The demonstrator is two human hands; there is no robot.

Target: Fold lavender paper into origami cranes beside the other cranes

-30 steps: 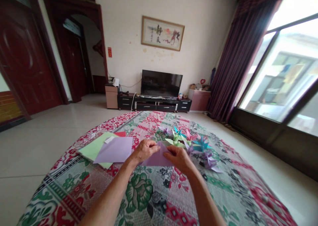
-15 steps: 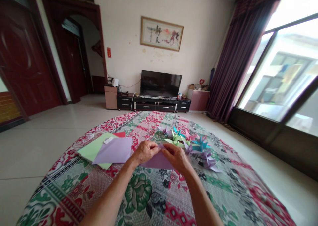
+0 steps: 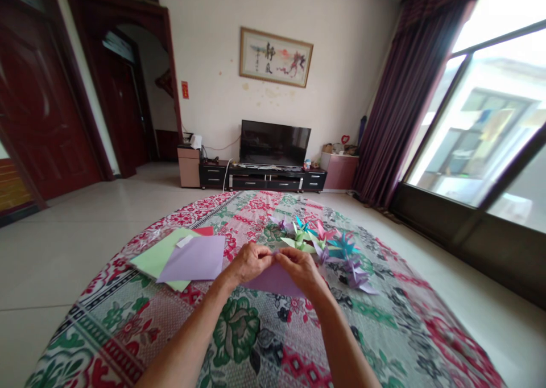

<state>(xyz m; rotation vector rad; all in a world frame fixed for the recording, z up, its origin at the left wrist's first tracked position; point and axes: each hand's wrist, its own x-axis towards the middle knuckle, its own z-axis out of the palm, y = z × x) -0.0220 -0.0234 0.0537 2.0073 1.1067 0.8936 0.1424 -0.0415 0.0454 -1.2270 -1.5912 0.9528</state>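
Note:
A purple sheet of paper [image 3: 275, 280] is held between my two hands, its lower part hanging under them. My left hand [image 3: 253, 261] pinches its top edge with thumb and fingers. Close beside it, my right hand [image 3: 295, 264] pinches the same edge, the fingertips of both hands almost meeting. To the left lies a stack of paper sheets, with a purple sheet [image 3: 196, 258] over a light green sheet [image 3: 156, 253] and a red corner [image 3: 205, 230] showing behind. Just right of my hands sit several folded paper cranes, among them a green one [image 3: 300, 239], a blue one [image 3: 343, 246] and a purple one [image 3: 357, 275].
A patterned cloth [image 3: 236, 328] in red, green and grey covers the round table. Across the tiled floor stands a low black cabinet [image 3: 264, 181] with a television [image 3: 275, 143]. A purple curtain [image 3: 392, 103] hangs by the window at right.
My fingertips have come closer together on the paper's top edge, and more of the purple sheet shows below them. The view has shifted slightly.

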